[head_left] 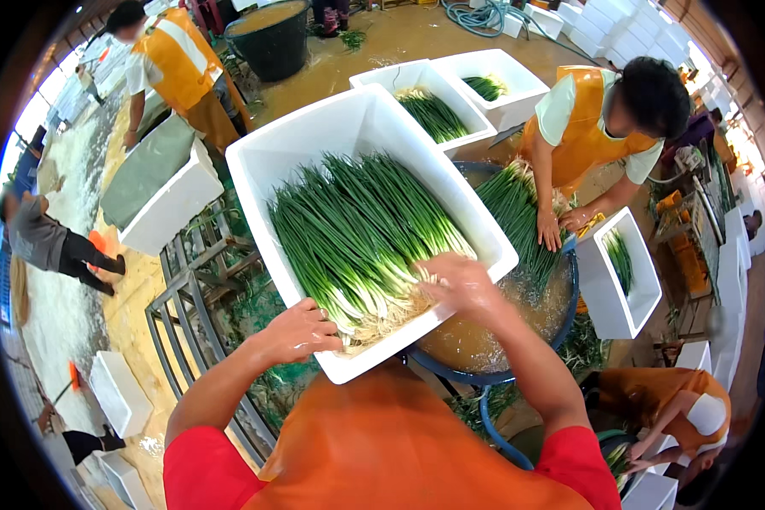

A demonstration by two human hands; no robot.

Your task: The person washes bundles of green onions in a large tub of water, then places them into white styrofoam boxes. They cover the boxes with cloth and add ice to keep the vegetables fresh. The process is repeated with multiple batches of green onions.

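- Box (293, 153): smooth white foam, deep, rectangular.
- Onions (357, 212): inside it, slim, green, stringy-rooted.
- Left hand (299, 331): half-curled over box's near-left side; grip unclear.
- Right hand (462, 284): bent above root ends, blurred; can't tell hold.

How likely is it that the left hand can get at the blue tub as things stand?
Probably not directly: the left hand is by the onion box's near left edge, the box lies between, and the right forearm crosses in front of the blue tub.
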